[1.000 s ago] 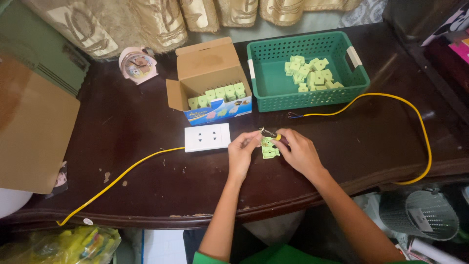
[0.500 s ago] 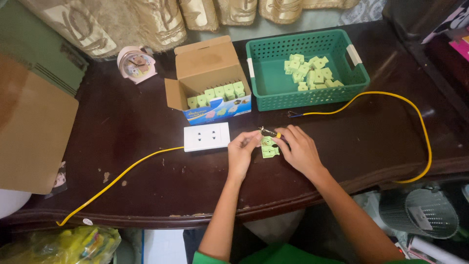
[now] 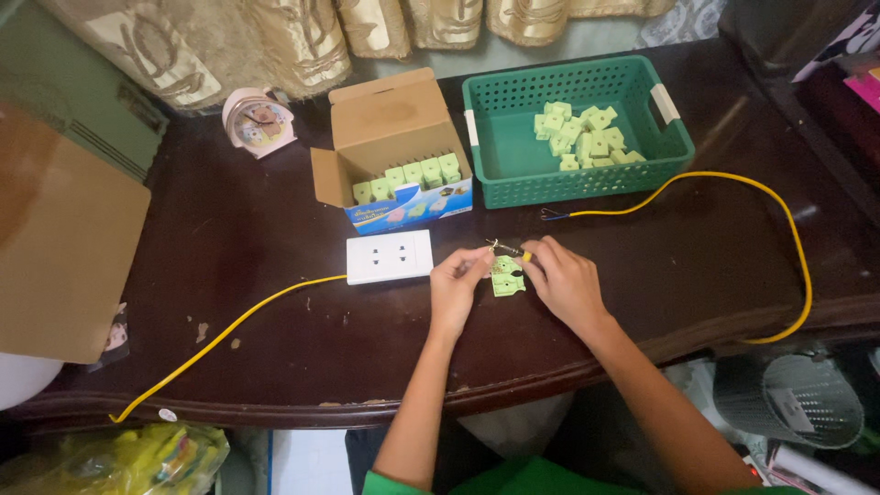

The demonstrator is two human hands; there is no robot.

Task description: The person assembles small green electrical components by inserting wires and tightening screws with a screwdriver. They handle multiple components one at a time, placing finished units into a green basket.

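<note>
My left hand pinches a small light-green socket part at its left side, just above the dark wooden table. My right hand grips a small yellow-handled screwdriver whose tip rests at the top of that part. A white double socket plate lies just left of my left hand, with a yellow wire running from it to the table's front left edge.
An open cardboard box holds a row of green parts. A green plastic basket behind it holds several more. A second yellow wire loops at the right. A small pink clock stands far left; a brown board leans at the left.
Both hands stay on the green part with the screwdriver at its top; only slight shifts of the fingers and the camera.
</note>
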